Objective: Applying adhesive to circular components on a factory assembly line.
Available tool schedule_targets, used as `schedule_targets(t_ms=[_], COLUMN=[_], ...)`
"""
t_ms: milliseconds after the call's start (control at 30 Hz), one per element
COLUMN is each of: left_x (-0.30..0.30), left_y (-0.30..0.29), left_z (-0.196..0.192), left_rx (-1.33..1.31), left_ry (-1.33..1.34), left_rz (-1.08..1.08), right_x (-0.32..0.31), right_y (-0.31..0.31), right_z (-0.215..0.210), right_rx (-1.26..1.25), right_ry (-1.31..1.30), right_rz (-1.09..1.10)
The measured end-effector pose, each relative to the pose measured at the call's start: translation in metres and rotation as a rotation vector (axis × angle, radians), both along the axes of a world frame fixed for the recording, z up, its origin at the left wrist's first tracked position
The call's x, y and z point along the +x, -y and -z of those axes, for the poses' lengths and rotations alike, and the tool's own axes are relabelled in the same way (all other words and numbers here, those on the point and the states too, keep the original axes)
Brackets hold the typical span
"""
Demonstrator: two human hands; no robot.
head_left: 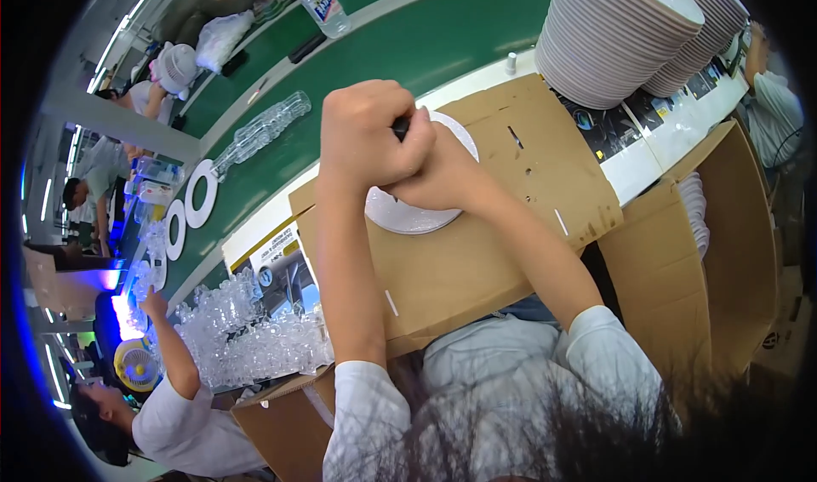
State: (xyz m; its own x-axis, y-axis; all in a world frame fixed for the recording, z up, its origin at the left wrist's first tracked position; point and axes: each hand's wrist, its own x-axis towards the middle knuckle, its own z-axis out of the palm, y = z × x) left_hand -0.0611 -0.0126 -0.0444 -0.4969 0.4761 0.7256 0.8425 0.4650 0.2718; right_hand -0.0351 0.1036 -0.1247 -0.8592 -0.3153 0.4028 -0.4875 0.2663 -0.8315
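Observation:
My left hand (364,129) is closed in a fist around a dark object, of which only a small black end (400,128) shows; its kind cannot be made out. Crossing just below and behind it is my right hand (438,171), its fingers mostly hidden by the left. Both hands are over a white round dish-like piece (417,216), which lies on a flat sheet of brown cardboard (477,269). The hands cover the middle of that piece.
Stacked white round rims (608,39) stand at the far right. An open cardboard box (732,244) is at the right. Clear plastic parts (255,337) are heaped at the left, near a co-worker (183,422). White rings (202,194) and a bottle (325,7) lie beyond on the green surface (408,48).

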Motion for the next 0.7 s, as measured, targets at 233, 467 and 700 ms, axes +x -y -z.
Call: schedule_targets(t_ms=[233, 467, 700], left_x=[-0.006, -0.013, -0.014], left_y=[-0.02, -0.018, -0.019], left_z=[0.017, 0.029, 0.027], left_rx=[-0.018, -0.016, -0.032], left_ry=[-0.004, 0.02, 0.007], left_rz=[0.103, 0.131, 0.131], right_x=[0.005, 0.008, 0.004], right_y=[-0.015, -0.013, -0.014], right_z=[0.017, 0.02, 0.026], right_rx=[-0.124, -0.113, -0.128], right_ry=[0.194, 0.093, 0.11], right_rz=[-0.021, 0.02, -0.014])
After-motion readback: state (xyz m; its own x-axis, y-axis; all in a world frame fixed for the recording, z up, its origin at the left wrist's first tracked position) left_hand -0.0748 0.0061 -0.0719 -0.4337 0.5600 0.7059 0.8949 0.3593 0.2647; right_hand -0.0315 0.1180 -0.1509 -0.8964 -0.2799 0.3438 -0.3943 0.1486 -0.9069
